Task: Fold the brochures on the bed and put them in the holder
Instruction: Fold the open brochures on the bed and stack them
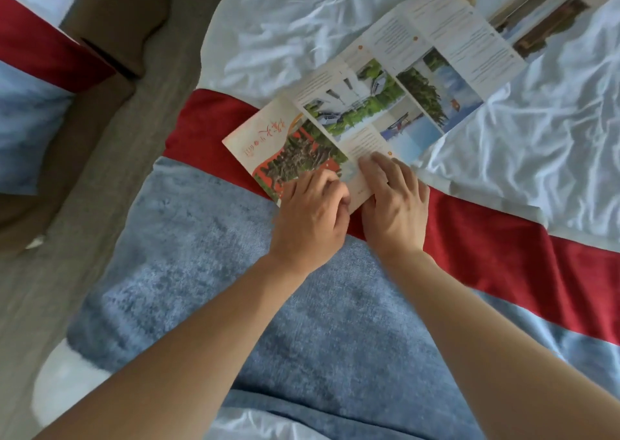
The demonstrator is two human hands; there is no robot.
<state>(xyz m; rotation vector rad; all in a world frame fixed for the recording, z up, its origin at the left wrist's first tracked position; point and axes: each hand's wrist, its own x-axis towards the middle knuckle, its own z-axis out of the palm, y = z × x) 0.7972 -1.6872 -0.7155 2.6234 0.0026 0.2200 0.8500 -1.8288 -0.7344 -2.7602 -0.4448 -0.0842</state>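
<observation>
A long accordion brochure [396, 80] lies unfolded across the bed, running from the red band up to the far right over the white sheet. Its panels carry landscape photos and small text; the nearest panel is a cover with red script and trees. My left hand [310, 218] rests on the near edge of the cover panel, fingers curled on the paper. My right hand [394, 204] lies flat beside it, fingertips pressing the neighbouring panel near the fold. The far end of the brochure runs out of view at the top right. No holder is in view.
The bed has a crumpled white sheet [302, 20], a red band [503, 238] and a blue plush runner [251, 288]. Left of the bed runs a grey-brown carpet [100, 171], and another red-and-blue bed corner [30, 87] stands at the far left.
</observation>
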